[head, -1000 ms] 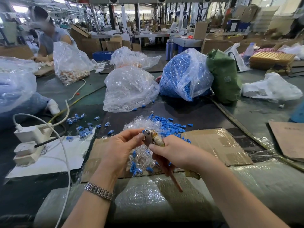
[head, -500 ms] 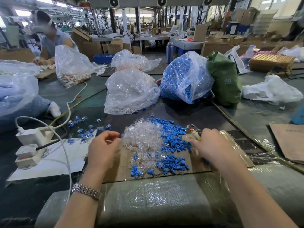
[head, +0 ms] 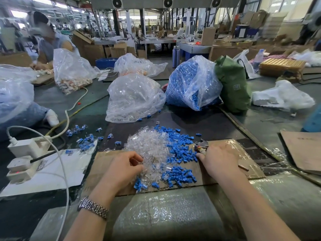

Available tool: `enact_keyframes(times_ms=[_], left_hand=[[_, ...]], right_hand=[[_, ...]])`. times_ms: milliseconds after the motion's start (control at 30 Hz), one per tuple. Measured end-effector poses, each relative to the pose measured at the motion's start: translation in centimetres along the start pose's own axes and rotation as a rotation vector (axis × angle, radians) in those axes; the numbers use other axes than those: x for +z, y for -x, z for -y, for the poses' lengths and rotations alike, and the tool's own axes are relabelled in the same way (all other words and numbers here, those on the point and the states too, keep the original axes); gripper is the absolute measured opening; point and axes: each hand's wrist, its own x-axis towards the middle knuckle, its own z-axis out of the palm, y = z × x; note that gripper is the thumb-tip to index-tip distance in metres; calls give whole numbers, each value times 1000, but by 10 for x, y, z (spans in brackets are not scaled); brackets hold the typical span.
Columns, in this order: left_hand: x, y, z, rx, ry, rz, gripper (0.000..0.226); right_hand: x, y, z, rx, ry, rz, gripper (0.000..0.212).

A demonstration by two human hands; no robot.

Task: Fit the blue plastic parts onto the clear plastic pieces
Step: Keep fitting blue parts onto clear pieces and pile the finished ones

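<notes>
A heap of clear plastic pieces (head: 150, 145) lies on a cardboard sheet (head: 224, 148), with loose blue plastic parts (head: 180, 148) spread to its right and in front of it. My left hand (head: 125, 168) reaches into the near left edge of the clear heap, fingers curled around a clear piece there. My right hand (head: 219, 160) rests at the right edge of the blue parts and grips a small metal tool (head: 201, 145) with a thin brown handle (head: 243, 167) sticking out behind the hand.
Several assembled blue-and-clear pieces (head: 85, 138) lie at the left beside white paper (head: 57, 169) and a white power strip (head: 26, 153) with cables. Behind stand a bag of clear pieces (head: 133, 98), a bag of blue parts (head: 191, 82) and a green bag (head: 232, 84). Another person (head: 50, 42) works far left.
My hands, together in front of me a second ago, have parted and dropped to the table. Since half a second ago the left hand has moved right into the clear heap.
</notes>
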Motion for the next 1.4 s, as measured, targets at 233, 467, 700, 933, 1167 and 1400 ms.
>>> enact_keyframes(times_ms=[233, 467, 700, 933, 1167, 1400], left_hand=[[9, -2, 0, 16, -52, -120, 15], [6, 3, -6, 91, -53, -111, 17], [1, 11, -18, 205, -57, 70, 22], [-8, 23, -12, 201, -52, 75, 13], [-8, 23, -11, 170, -128, 110, 15], [-1, 19, -14, 160, -179, 72, 12]], right_hand=[[-23, 16, 2, -188, -169, -51, 34], [-23, 28, 12, -381, -245, 208, 15], [-10, 22, 27, -366, -168, 107, 9], [-5, 17, 24, -326, -163, 90, 9], [-8, 17, 23, -332, -171, 127, 16], [-8, 19, 20, -344, -106, 100, 11]])
